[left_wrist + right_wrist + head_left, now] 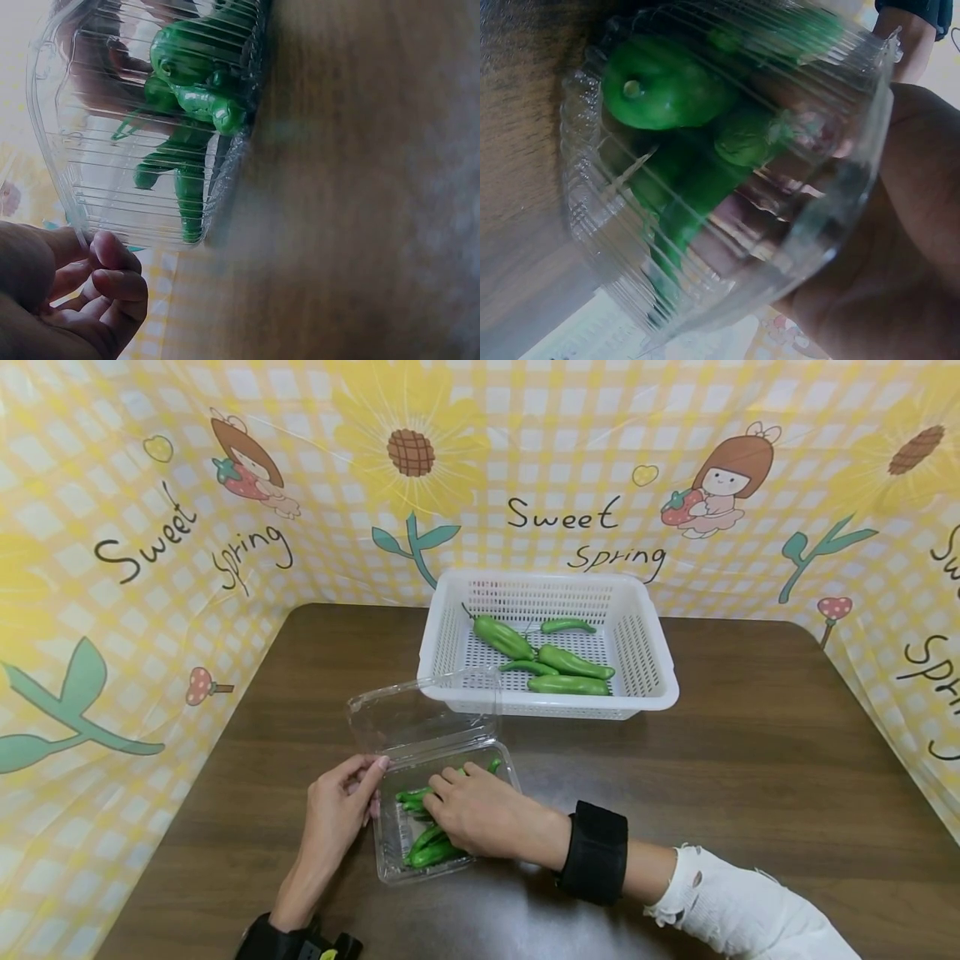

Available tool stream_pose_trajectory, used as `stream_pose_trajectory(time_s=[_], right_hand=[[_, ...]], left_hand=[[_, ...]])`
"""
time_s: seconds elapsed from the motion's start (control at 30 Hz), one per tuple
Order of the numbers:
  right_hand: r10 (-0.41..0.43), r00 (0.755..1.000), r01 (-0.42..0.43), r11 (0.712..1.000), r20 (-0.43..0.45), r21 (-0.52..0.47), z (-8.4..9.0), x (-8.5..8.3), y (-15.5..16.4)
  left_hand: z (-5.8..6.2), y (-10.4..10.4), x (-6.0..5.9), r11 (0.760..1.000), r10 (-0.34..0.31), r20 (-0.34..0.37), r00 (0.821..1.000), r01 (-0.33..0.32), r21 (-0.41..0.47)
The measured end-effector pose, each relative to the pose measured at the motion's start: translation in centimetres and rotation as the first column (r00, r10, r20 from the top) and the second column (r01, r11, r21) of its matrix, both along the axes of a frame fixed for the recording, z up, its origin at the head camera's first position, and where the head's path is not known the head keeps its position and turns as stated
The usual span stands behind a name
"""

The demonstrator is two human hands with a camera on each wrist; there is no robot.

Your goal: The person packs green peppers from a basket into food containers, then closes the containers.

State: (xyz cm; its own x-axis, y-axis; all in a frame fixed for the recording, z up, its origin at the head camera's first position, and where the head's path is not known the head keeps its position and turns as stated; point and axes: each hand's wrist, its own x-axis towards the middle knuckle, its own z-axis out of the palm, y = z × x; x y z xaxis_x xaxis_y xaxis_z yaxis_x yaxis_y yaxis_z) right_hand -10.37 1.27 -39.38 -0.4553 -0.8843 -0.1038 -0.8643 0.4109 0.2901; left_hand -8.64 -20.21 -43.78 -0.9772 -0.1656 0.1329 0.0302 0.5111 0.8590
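One sleeve (742,897); left hand (336,810) pinches one clear box (387,843); right hand (483,810) inside, grip unclear; one basket (641,643) holds five peppers (576,662).

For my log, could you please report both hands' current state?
Left hand: pinching the clear container by its edge.
Right hand: inside it, over green peppers; whether gripping cannot be told.

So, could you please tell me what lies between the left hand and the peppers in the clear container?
The container's clear side wall stands between the left hand and those peppers, seen in the head and left wrist views.
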Motion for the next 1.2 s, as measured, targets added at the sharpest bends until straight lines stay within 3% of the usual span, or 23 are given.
stream_pose_trajectory(time_s=[1.2], right_hand=[[0.008,1.000,-0.008,0.998,0.005,-0.062,0.70,0.22,0.21]], left_hand=[[-0.19,-0.08,-0.03,1.000,0.004,-0.020,1.000,-0.004,-0.009]])
